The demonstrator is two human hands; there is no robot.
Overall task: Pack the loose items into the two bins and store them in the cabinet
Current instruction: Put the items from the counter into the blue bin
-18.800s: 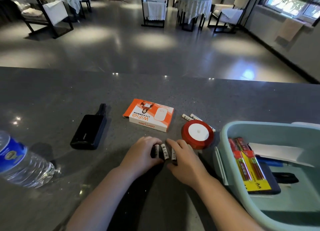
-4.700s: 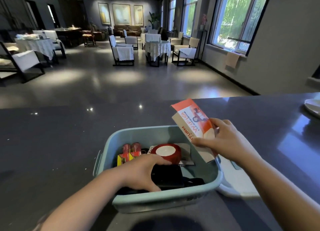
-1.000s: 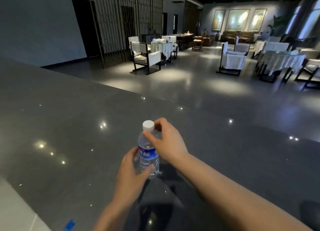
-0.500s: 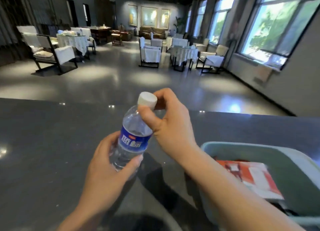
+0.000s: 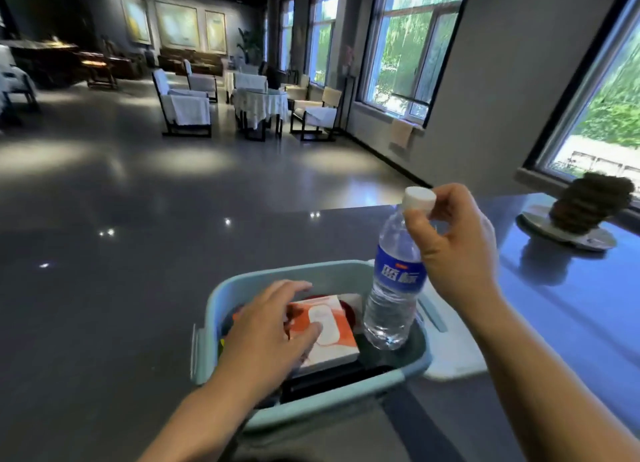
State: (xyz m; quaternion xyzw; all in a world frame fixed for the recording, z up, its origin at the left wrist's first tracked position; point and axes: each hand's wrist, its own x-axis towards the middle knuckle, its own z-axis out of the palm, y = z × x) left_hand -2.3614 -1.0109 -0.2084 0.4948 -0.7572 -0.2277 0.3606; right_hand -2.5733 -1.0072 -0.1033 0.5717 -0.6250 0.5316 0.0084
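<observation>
Your dark grey desk [image 5: 121,306] carries a pale blue plastic bin [image 5: 221,297], and a white lid [image 5: 453,354] lies flat just beside it on the right. At the bin's right end you hold a water bottle [image 5: 394,288] upright, its base down inside the bin. Your right hand [image 5: 450,243] has a pinching grip on the bottle's white cap [image 5: 418,200], thumb and fingers curled round it. An orange and white box [image 5: 329,330] lies on top of the other contents, over a black item [image 5: 332,378] near the front wall. Your left hand [image 5: 273,333] rests on that box, fingers spread and relaxed, gripping nothing.
</observation>
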